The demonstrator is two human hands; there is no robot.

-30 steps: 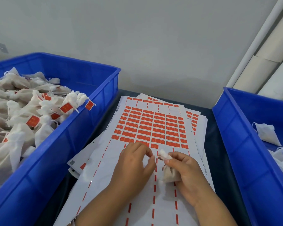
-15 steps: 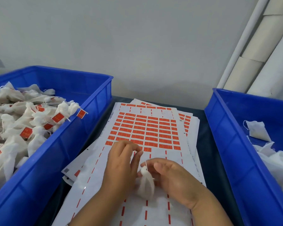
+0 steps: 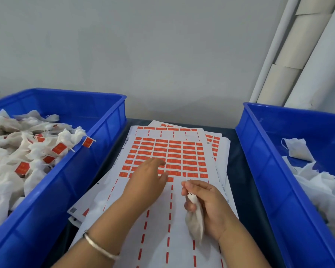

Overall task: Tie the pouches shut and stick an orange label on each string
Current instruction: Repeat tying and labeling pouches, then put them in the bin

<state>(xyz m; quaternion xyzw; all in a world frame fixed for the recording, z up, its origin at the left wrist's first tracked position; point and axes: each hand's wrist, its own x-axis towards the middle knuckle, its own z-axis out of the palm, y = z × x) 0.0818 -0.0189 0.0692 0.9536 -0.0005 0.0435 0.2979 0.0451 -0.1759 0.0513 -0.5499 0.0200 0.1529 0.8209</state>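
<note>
Head view, the only one:

Right hand [image 3: 207, 206] grips a small white pouch [image 3: 195, 219] by the neck, fingers curled round it, body hanging down over the used part of the label sheet [image 3: 124, 190]. Thumb and forefinger pinch up near the top, where a thin string [image 3: 186, 180] looks to stick upward; too fine to be sure. My read: neck is held up and clear so the string is free to take a label.

Left hand [image 3: 149, 182] lies on the sheet at the lowest rows of orange labels [image 3: 174, 151], fingers extended and fairly flat, holding nothing I can see. Fingertips sit at the edge of the remaining block, probably going for the next label to peel. Whether one is already lifted: cannot tell. Thin bangle [image 3: 100, 246] on that wrist.

Sheet is on top of a stack of similar sheets, between the two bins, near both hands. Lower part is stripped, only red dashes left.

Containers:
- Left blue bin [image 3: 75, 171]: piled with tied pouches, several with orange tags on the strings. Looks like the done pile.
- Right blue bin [image 3: 263, 161]: loose white pouches, flat and untagged, no orange in view. Likely the feed stock.
</note>
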